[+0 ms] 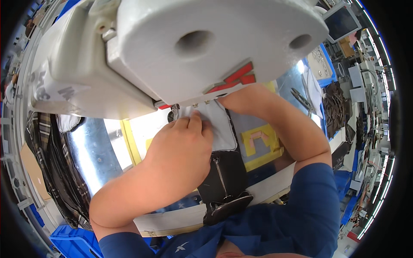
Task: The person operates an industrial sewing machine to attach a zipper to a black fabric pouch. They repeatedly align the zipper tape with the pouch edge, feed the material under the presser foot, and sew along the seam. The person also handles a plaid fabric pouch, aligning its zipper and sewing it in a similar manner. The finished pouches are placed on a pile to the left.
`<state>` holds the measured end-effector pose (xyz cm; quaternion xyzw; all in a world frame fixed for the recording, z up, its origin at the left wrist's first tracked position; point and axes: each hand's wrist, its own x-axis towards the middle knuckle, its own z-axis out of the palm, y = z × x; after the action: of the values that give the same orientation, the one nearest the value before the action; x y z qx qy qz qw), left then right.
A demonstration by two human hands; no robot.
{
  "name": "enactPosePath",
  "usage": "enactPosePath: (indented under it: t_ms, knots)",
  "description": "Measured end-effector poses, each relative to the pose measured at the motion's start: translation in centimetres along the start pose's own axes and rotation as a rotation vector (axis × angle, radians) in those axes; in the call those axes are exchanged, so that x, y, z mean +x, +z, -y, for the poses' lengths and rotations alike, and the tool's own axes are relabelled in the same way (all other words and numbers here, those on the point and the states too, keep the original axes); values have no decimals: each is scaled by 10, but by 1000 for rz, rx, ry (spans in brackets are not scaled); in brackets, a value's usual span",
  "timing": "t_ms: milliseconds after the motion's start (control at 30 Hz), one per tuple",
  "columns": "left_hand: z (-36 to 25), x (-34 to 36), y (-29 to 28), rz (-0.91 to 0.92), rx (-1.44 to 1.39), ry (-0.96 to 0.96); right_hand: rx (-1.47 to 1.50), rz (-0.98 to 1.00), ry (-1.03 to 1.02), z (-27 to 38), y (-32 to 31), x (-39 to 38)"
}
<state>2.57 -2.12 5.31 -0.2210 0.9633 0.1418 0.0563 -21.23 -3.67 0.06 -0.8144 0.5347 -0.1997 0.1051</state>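
Observation:
My left hand (180, 146) rests on grey lining fabric (223, 133), its fingers bent and index finger reaching toward the machine's base. The lining belongs to a dark piece (230, 172) with metal zippers, which hangs toward my body. My right hand (241, 99) reaches under the white sewing machine head (223, 38) at the fabric's upper right; its fingers are hidden. Yellow tape with pink pieces (262, 146) lies on the bed right of the fabric.
Plaid and dark pieces (56, 163) are stacked left. Scissors (303, 99), a blue tray of small parts (326, 79) and brown pieces (333, 107) sit right. A blue crate (71, 238) stands lower left, a screen (342, 23) upper right.

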Motion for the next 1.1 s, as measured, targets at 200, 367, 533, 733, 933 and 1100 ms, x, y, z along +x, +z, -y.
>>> enactPosePath:
  t_ms: [200, 367, 533, 733, 933, 1100]
  knots:
    - [2, -3, -3, 28, 45, 6, 36, -85, 60, 2, 13, 0]
    - [0, -1, -3, 43, 55, 4, 78, 15, 97, 3, 0, -6]
    - [0, -1, -3, 41, 47, 5, 71, 35, 108, 8, -5, -2]
    - [-3, -2, -2, 46, 83, -3, 143, -25, 121, 11, -3, 0]
    - [-4, -4, 1, 16, 135, 7, 184, 32, 204, 17, -10, 3]
    - [-3, -4, 2, -2, 141, 17, 156, -50, 103, 8, 1, 5]
